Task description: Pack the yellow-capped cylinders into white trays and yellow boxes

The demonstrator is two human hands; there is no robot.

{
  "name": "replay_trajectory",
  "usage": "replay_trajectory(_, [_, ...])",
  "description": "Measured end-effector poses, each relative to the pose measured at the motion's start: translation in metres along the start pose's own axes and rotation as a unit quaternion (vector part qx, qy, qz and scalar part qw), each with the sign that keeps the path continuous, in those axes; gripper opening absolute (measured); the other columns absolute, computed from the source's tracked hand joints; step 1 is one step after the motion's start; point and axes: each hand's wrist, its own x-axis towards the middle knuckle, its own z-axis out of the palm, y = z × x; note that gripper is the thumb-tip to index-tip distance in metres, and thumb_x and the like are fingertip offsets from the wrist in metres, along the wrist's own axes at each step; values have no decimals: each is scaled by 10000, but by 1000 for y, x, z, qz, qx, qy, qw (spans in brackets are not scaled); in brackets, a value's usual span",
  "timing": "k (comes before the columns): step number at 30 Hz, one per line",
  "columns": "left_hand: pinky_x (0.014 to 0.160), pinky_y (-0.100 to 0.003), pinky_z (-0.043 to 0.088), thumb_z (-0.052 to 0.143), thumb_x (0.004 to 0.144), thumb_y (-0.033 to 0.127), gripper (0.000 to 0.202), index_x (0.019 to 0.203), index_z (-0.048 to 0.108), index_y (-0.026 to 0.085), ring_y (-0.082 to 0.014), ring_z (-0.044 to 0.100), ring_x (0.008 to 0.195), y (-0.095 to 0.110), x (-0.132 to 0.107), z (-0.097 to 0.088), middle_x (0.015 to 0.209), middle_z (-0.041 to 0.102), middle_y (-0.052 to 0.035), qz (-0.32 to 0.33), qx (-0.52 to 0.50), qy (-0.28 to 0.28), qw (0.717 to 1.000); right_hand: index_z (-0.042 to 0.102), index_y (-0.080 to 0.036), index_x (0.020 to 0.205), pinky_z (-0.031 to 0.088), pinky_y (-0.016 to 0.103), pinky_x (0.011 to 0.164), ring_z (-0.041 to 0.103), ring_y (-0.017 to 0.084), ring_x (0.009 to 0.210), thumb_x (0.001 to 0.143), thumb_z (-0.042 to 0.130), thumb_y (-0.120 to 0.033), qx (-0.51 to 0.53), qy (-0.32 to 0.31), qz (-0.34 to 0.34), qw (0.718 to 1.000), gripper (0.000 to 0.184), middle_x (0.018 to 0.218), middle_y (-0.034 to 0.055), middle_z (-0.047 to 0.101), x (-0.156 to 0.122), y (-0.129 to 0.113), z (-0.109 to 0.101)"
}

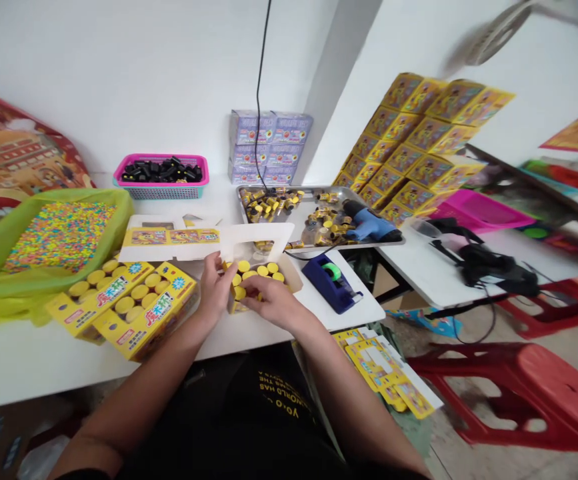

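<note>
- My right hand (pixel 271 301) is half curled over the small yellow-capped containers (pixel 261 269), with its fingers resting on the caps; I can't tell whether it has hold of one.
- My left hand (pixel 213 290) is partly closed, with its fingers up against the near left side of the cluster; I can't tell whether it is gripping anything.
- The containers stand packed upright in an open cardboard box (pixel 289 275), right between my hands.
- A white cardboard insert (pixel 269 239) rises just beyond my hands, with a yellow printed card strip (pixel 169 237) lying to its left.
- Just left of my left hand, two yellow printed boxes (pixel 143 310) lie open, filled with more yellow-capped containers.
- Further left of that hand, a green-lined tray (pixel 119 220) holds a heap of multicoloured beads (pixel 61 237).
- Ahead of my hands are a pink-rimmed basket (pixel 161 188) of black pieces and a stack of lilac boxes (pixel 269 147).
- Ahead and to the right of my right hand, a metal tray (pixel 289 230) holds loose yellow and black parts and a blue glue gun (pixel 369 223).
- Right of that hand, a blue tape dispenser (pixel 329 283) sits on the white tabletop (pixel 29 360).
- Further right are stacked yellow boxes (pixel 409 140), and flat yellow cartons (pixel 383 370) lie below the tabletop's edge.
</note>
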Motion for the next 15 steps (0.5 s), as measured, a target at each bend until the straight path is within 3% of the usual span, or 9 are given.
replay_trajectory(3, [921,-360,492,726,801,500,530,1196,521,211,-221,650,995,-3,2,2,1057,683,-46,-7,-36,-38,999,715,-250,885,534,365,697,679,227,776,794,726,-324,62,77,-24,995,118,867,33,728,-4,5,-23])
replay_trajectory(6, [962,-359,485,705,818,506,469,1146,559,203,-228,638,1055,-6,2,5,1109,689,-53,4,-86,-36,996,697,-219,843,529,334,647,656,195,659,819,691,-465,67,232,9,970,247,774,36,712,4,30,-75])
replay_trajectory(8, [981,-356,480,680,844,522,437,1120,585,196,-232,631,1082,-9,0,8,1121,690,-56,10,-111,-28,993,689,-197,870,523,313,643,655,187,638,865,632,-471,-25,318,87,944,279,740,41,704,21,55,-119])
replay_trajectory(9, [978,-352,483,670,855,533,434,1113,595,192,-235,631,1082,-10,-1,9,1109,692,-57,11,-118,-26,993,695,-186,895,526,307,671,678,197,689,885,610,-430,-114,321,140,930,259,772,57,717,32,69,-140])
replay_trajectory(10, [971,-347,488,663,862,541,440,1118,601,188,-237,633,1077,-12,-2,10,1097,693,-58,10,-121,-28,992,706,-177,937,529,302,726,705,211,795,900,595,-371,-223,284,191,913,227,856,82,740,45,82,-159])
replay_trajectory(12, [949,-337,497,659,870,544,461,1154,603,186,-242,636,1065,-15,-5,10,1087,692,-61,6,-118,-40,992,726,-167,1003,523,303,819,709,247,995,879,620,-257,-399,151,277,861,186,1021,126,754,71,108,-184])
replay_trajectory(14, [911,-326,508,664,868,543,460,1159,604,192,-243,640,1028,-16,-7,9,1059,689,-57,2,-101,-52,994,737,-150,1028,516,310,864,694,278,1084,813,679,-167,-469,57,312,824,224,1105,162,744,94,128,-196])
replay_trajectory(15, [885,-322,513,667,864,543,447,1141,606,197,-242,641,996,-17,-8,7,1028,686,-51,1,-90,-56,994,739,-137,1033,515,314,873,693,287,1092,780,705,-140,-477,37,315,820,255,1115,181,740,103,137,-197])
